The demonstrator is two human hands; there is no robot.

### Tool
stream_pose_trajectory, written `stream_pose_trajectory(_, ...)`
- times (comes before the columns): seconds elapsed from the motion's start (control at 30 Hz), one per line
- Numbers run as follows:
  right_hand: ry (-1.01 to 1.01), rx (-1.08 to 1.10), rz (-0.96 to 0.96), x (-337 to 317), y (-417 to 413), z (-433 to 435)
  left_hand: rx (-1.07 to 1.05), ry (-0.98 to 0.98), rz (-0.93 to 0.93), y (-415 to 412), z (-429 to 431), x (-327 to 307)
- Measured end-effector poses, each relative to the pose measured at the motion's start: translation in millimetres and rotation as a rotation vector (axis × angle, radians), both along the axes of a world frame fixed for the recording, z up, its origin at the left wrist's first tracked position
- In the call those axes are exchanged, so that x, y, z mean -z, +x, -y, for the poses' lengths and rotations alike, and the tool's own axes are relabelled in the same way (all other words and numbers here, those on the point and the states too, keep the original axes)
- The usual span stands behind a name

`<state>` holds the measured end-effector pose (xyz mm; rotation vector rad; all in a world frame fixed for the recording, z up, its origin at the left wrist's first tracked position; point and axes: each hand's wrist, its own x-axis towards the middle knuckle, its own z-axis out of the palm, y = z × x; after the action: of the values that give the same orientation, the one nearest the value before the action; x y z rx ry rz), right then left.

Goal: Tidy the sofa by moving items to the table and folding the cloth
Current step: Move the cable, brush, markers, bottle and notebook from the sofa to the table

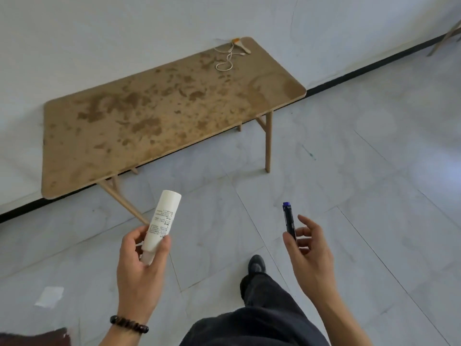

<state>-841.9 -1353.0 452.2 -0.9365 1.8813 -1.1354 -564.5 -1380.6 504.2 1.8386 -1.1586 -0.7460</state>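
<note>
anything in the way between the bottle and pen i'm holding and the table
Nothing visible: only open floor lies between the table and the white bottle in the left hand or the pen in the right hand.

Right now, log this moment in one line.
left hand: holds white tube; right hand: pinches blue-capped pen; table: cable at far end; items not yet down

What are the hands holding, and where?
The left hand grips a white plastic tube near its lower end. The right hand pinches a dark pen with a blue tip by its lower end.
</note>
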Motion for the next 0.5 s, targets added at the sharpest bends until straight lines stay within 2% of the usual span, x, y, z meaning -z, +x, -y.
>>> stream_pose_trajectory(0.17, 0.0, -0.177, -0.076, -33, -20, 157, -0.12, -0.01, -0.026, -19, 109, -17)
stream_pose_trajectory(0.3, -0.006, -0.253, -0.119, -31, -29, 262, -0.183, 0.009, -0.065, -34, 192, -1)
stream_pose_trajectory(0.5, 0.043, -0.227, -0.154, -6, -38, 409, -0.175, 0.063, -0.146, -53, 343, 36)
